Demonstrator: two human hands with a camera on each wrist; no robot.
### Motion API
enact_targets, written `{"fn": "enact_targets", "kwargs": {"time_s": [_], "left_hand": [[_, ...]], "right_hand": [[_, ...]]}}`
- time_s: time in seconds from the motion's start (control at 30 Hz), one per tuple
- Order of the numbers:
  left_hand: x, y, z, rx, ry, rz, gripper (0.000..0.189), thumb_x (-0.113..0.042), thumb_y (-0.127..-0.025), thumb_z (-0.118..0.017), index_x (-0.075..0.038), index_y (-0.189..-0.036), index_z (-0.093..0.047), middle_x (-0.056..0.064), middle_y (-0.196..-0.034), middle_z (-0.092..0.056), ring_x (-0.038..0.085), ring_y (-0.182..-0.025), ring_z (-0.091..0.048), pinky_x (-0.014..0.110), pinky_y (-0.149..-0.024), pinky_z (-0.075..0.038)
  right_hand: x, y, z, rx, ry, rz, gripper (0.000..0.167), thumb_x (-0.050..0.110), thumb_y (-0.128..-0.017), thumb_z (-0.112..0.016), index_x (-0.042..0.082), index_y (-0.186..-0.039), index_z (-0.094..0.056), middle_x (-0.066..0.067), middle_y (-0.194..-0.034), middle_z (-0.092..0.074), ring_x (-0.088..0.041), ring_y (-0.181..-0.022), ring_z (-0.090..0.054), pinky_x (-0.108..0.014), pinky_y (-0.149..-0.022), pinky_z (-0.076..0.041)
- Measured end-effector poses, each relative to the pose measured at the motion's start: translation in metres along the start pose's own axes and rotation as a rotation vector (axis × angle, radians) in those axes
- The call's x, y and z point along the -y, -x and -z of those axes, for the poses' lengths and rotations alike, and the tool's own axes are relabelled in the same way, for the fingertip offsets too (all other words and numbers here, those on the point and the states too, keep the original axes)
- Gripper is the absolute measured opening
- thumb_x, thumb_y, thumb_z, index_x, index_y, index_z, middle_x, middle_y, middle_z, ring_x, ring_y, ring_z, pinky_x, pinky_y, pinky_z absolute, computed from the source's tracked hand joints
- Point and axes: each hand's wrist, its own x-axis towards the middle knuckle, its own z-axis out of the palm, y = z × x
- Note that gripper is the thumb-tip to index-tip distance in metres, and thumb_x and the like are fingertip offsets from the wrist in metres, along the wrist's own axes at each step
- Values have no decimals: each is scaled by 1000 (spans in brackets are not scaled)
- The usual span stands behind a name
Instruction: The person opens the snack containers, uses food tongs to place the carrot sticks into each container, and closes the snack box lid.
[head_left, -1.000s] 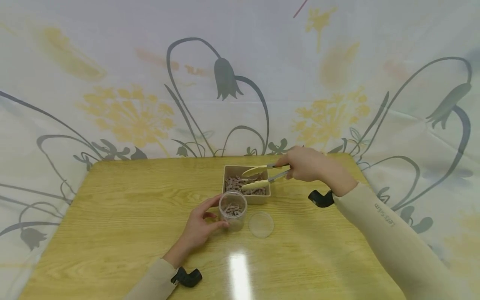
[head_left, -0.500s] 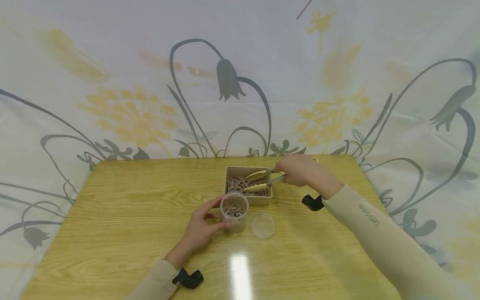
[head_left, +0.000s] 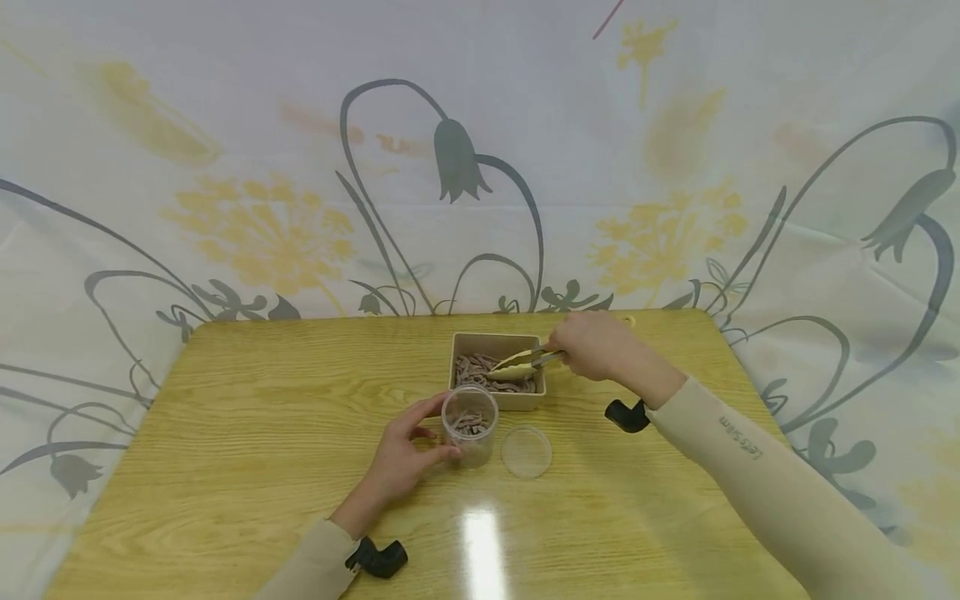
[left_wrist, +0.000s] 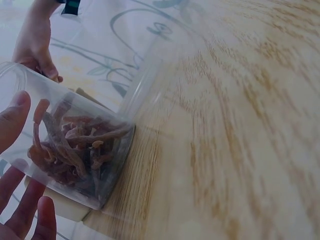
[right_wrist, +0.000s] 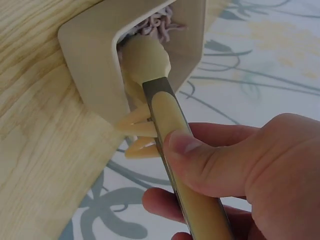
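My left hand (head_left: pixel 400 457) holds a clear plastic jar (head_left: pixel 476 453) at its side, thumb and fingers on opposite walls. Brownish strips (left_wrist: pixel 75 145), perhaps dried meat, fill the lower part of the jar, and its top is uncovered. Farther back, my right hand (head_left: pixel 596 343) grips a pair of tongs (right_wrist: pixel 172 125) with cream-coloured heads and metal-edged handles. The tongs' heads are close together down among more strips (head_left: pixel 472 367) in a beige rectangular box (head_left: pixel 504 402), right behind the jar. What lies between the tongs' heads is hidden.
A round clear lid (head_left: pixel 527 452) lies flat on the wooden table (head_left: pixel 285 433), just right of the jar. Behind the table's far edge hangs a white cloth (head_left: pixel 480 225) printed with flowers.
My right hand has lowered the tongs into the strips and squeezed their heads from wide apart to nearly together. My left hand has kept its hold on the jar.
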Motion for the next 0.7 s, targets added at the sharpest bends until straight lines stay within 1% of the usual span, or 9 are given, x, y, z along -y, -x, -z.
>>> {"fn": "enact_targets", "kwargs": {"time_s": [0.07,0.17,0.3,0.43,0.53,0.6,0.7], "left_hand": [[1,0,0,1,0,-2,72,1,-74,-84,1,-139,-54,24,-130,-60,41,-118,-55,52,-83,-57],[2,0,-1,4,1,-5,73,1,-73,-85,1,-139,-54,24,-130,-59,41,-118,-55,51,-83,-57],[3,0,-1,0,1,-3,73,1,-73,-85,0,-139,-54,23,-130,-60,41,-118,-55,50,-83,-57],[2,-1,-1,-3,3,2,72,1,-73,-85,0,-139,-55,23,-130,-60,41,-118,-55,51,-83,-56],[2,-1,-1,-1,5,-3,72,1,-73,-85,0,-139,-55,23,-130,-60,41,-118,-55,53,-83,-56],[2,-1,-1,-1,8,-4,72,1,-73,-85,0,-139,-55,24,-130,-60,41,-117,-55,54,-83,-56],[2,0,-1,-4,9,0,72,1,-73,-85,0,-139,-55,23,-130,-60,39,-117,-56,54,-83,-56]], "right_hand": [[-2,2,0,5,-6,6,15,4,-90,-72,15,-99,-79,2,-82,-70,-14,-67,-61,-25,-52,-44],[-5,5,2,20,-19,-4,17,7,-91,-72,14,-104,-78,0,-87,-71,-16,-70,-64,-26,-53,-47],[-6,9,7,33,-53,-23,22,8,-92,-72,12,-113,-76,-3,-96,-74,-21,-77,-68,-29,-56,-52],[-4,6,8,50,-96,-38,30,8,-91,-72,10,-121,-72,-7,-112,-72,-26,-89,-69,-30,-59,-52],[-2,1,7,84,-113,-58,35,9,-91,-73,8,-126,-69,-9,-122,-69,-30,-99,-68,-33,-65,-55],[-1,-3,6,114,-117,-68,37,8,-91,-72,7,-127,-68,-10,-124,-68,-31,-104,-66,-36,-72,-57],[0,-8,4,155,-118,-67,37,5,-90,-72,4,-127,-68,-12,-124,-67,-32,-106,-66,-40,-80,-58]]}}
